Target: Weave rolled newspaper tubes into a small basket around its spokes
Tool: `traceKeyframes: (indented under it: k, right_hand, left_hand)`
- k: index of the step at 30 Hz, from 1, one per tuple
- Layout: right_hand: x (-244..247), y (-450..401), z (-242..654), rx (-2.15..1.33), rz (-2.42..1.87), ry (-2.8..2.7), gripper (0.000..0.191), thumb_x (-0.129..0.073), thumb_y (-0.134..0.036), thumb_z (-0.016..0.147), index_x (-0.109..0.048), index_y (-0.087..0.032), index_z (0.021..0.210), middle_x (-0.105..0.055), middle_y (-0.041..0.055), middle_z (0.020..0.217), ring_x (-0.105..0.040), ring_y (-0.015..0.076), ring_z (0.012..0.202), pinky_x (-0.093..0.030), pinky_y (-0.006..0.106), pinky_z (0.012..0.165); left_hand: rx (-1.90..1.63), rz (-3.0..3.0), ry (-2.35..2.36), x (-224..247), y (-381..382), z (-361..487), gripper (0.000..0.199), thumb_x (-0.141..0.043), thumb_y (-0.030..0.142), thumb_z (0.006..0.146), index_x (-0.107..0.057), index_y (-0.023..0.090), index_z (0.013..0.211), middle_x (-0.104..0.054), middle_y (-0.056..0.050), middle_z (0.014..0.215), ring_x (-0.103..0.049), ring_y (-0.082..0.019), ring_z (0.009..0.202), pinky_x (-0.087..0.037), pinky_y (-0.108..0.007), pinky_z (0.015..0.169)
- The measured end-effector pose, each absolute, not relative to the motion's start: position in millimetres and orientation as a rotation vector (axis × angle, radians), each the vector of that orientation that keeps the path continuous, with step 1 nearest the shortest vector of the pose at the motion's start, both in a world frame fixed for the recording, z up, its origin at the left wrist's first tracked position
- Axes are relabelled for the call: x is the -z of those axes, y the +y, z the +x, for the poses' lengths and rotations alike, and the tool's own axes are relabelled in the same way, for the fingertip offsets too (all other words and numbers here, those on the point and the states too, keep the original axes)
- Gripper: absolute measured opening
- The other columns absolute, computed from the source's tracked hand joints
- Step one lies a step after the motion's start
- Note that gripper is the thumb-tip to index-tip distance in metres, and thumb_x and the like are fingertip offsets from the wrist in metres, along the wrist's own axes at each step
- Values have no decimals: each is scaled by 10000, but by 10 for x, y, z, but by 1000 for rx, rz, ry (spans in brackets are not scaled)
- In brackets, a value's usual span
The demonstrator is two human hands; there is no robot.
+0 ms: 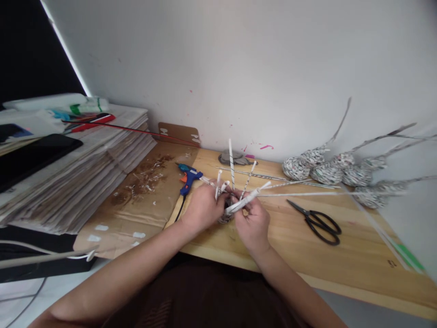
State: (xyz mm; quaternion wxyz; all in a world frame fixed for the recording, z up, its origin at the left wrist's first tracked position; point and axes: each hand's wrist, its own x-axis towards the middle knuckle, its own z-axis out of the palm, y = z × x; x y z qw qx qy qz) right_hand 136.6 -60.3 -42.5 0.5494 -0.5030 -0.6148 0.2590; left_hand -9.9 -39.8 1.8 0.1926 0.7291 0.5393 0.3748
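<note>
In the head view, the small woven paper piece [225,219] sits low at the centre of the tabletop [280,257], between the two hands. The left hand [204,207] is closed around its ten o'clock side, while the right hand [254,223] pinches at its three o'clock side; the fingers overlap there, so which strand each one grips is hard to tell. Rolled paper strips [232,164] stick up from it towards twelve and one o'clock. Pulling too hard could crease or tear one, and a slack pinch could let the weave spring loose. The glue gun [188,178] lies at about ten o'clock, just beside the left hand; a sideways swing of that wrist could knock it or snag its cord [180,209]. Scissors [316,222] rest slightly open at three o'clock, where a backward sweep of the right hand might meet the blades.
</note>
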Motion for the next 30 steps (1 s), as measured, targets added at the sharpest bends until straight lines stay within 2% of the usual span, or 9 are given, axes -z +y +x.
traceKeyframes:
  k: [5, 8, 10, 14, 20, 24, 30]
  right_hand:
    - [422, -591, 1369, -635, -1179, -1439, 198, -659, -253, 871, -702, -257, 1064, -776, 36, 1036, -750, 212, 889, -591, 364, 862]
    - [394, -595, 1362, -663, -1153, -1424, 161, -664, -253, 868, -706, -252, 1024, -776, 28, 1019, -748, 202, 872, -594, 340, 833]
    - [374, -598, 1353, -678, -1140, -1419, 142, -657, -252, 871, -700, -246, 1006, -775, 25, 994, -745, 195, 854, -596, 327, 812]
    - [342, -603, 1335, -679, -1150, -1409, 58, -651, -252, 867, -683, -246, 916, -776, 18, 966, -741, 190, 831, -592, 324, 808]
    - [321, -600, 1362, -681, -1148, -1449, 86, -650, -213, 836, -680, -256, 904, -780, 17, 973, -747, 205, 847, -597, 336, 800]
    - [311, -600, 1376, -717, -1152, -1442, 158, -648, -195, 824, -686, -256, 965, -778, 22, 1001, -745, 212, 890, -595, 344, 822]
    - [297, -614, 1354, -741, -1086, -1460, 98, -642, -239, 871, -689, -256, 955, -779, 21, 994, -742, 200, 882, -586, 328, 822]
  left_hand:
    - [-987, 1919, 1274, -135, -371, -251, 141, -655, 156, 782, -693, 192, 913, -738, -32, 856, -689, -190, 808, -536, -308, 792]
    - [-835, 1774, 988, -246, -339, -453, 414, -755, 217, 726, -668, 189, 1130, -744, -86, 1029, -711, -212, 884, -566, -317, 779]
    - [-712, 1715, 858, -316, -309, -591, 459, -733, 200, 752, -649, 210, 1203, -725, -115, 1137, -707, -230, 1001, -574, -344, 830]
    - [-613, 1682, 826, -371, -223, -734, 264, -709, 223, 779, -739, 226, 1041, -761, -107, 1020, -726, -239, 984, -575, -381, 869]
    - [-615, 1622, 915, -303, -86, -620, 297, -718, 286, 774, -758, 224, 1061, -782, -78, 975, -734, -232, 887, -590, -360, 780]
    - [-606, 1678, 915, -311, -72, -512, 233, -682, 278, 793, -776, 201, 992, -788, -66, 936, -724, -206, 804, -582, -317, 730]
    - [-782, 1925, 1192, -309, -143, -336, 109, -668, 181, 752, -761, 178, 809, -753, -26, 735, -687, -171, 671, -532, -249, 632]
